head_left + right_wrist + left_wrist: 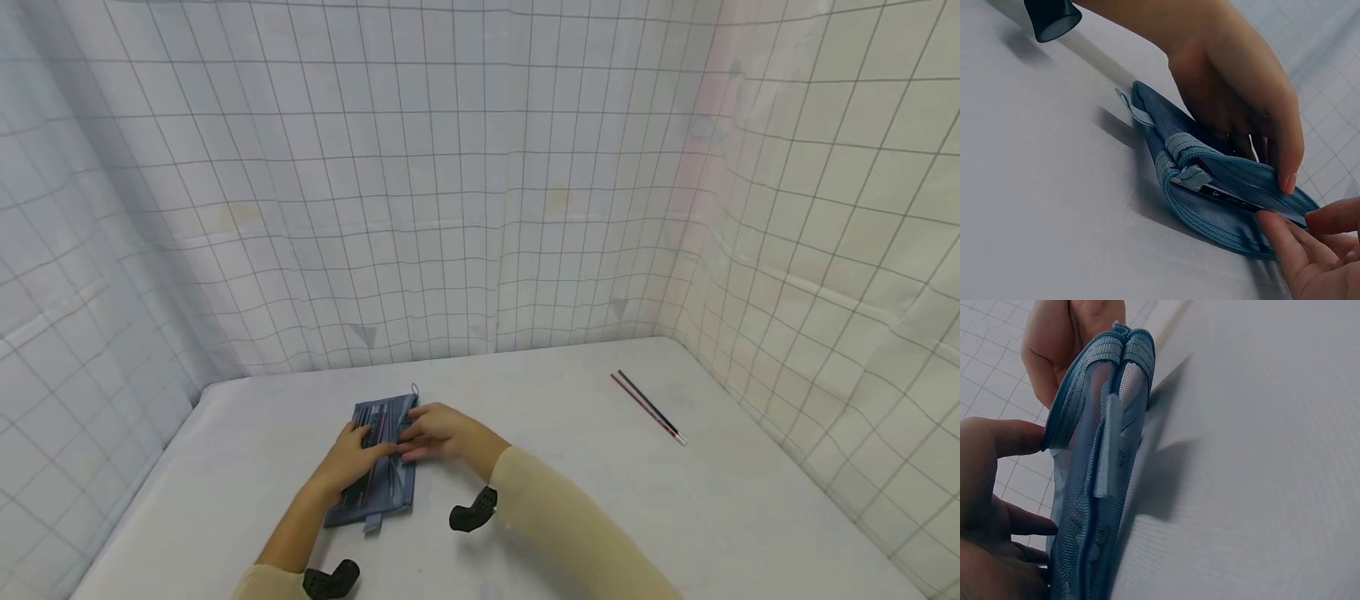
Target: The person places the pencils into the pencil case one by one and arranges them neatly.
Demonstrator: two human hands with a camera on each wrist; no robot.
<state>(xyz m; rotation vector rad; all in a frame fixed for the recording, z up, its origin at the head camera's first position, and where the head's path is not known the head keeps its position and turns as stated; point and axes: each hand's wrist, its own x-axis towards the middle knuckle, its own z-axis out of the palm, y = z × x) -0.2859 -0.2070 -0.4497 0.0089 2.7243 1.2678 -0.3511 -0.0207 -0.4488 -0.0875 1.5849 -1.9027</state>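
Observation:
A blue mesh zip pencil case (393, 492) lies on the table, left of centre, with pencils showing through its side. My left hand (348, 462) spreads over the case and grips it, thumb at the zip edge. In the right wrist view, the zippered mouth (1241, 165) gapes, and a dark pencil (1225, 198) with pale lettering lies in it. My right hand (442, 429) reaches into the mouth from the right, pinching that pencil between thumb and fingertips. The left wrist view shows the left thumb (1019, 437) against the zip edge, the other fingers against the mesh side.
Two loose pencils (648, 406), one dark and one red, lie side by side at the right of the white table (540, 483). Grid-patterned curtains (465, 183) hang behind and at both sides. A black wrist camera (474, 510) sits at each sleeve.

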